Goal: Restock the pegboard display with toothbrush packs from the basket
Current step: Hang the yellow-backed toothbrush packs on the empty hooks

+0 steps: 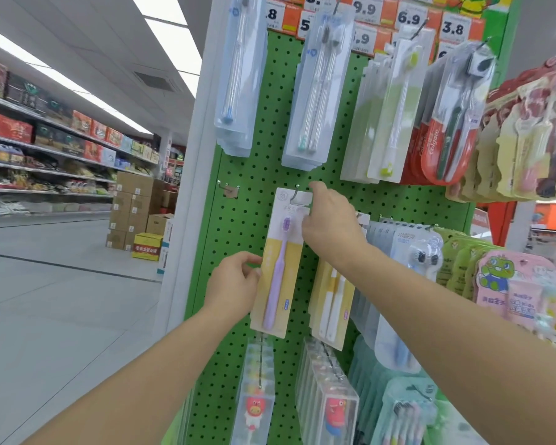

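A toothbrush pack [278, 268] with a yellow-and-white card and a purple brush hangs against the green pegboard [254, 149], its top at a metal hook [297, 187]. My left hand [235, 284] pinches the pack's left edge near its middle. My right hand [329, 223] holds the pack's top right corner by the hook, fingers curled on the card. The basket is out of sight.
An empty hook [228, 187] sticks out to the left. Other toothbrush packs hang above [315, 91], to the right [331, 303] and below [257, 396]. Price tags line the top. A shop aisle with shelves and stacked cartons [135, 210] lies to the left.
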